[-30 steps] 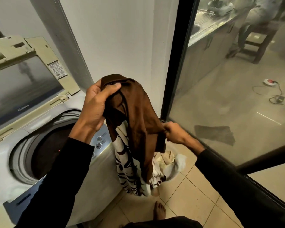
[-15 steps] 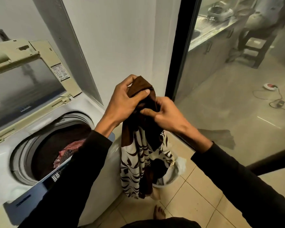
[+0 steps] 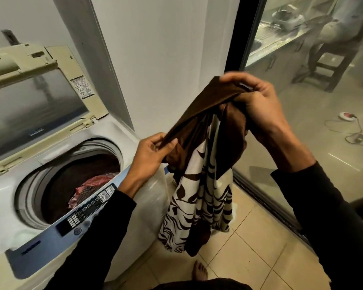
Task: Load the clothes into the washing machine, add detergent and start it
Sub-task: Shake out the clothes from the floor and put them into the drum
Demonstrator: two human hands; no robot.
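1. We pinch the garment's brown edge in our left hand; our right hand grips its bunched top, higher up.
2. The garment hangs beside the washing machine, above the floor.
3. Loading is in hand. Next we should carry it left over the open drum, then release.

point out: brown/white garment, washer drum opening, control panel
brown and white garment (image 3: 199, 197), head view: on the patterned hanging part.
washer drum opening (image 3: 57, 189), head view: on the dark inner wall.
control panel (image 3: 86, 208), head view: on the button rows at the front edge.
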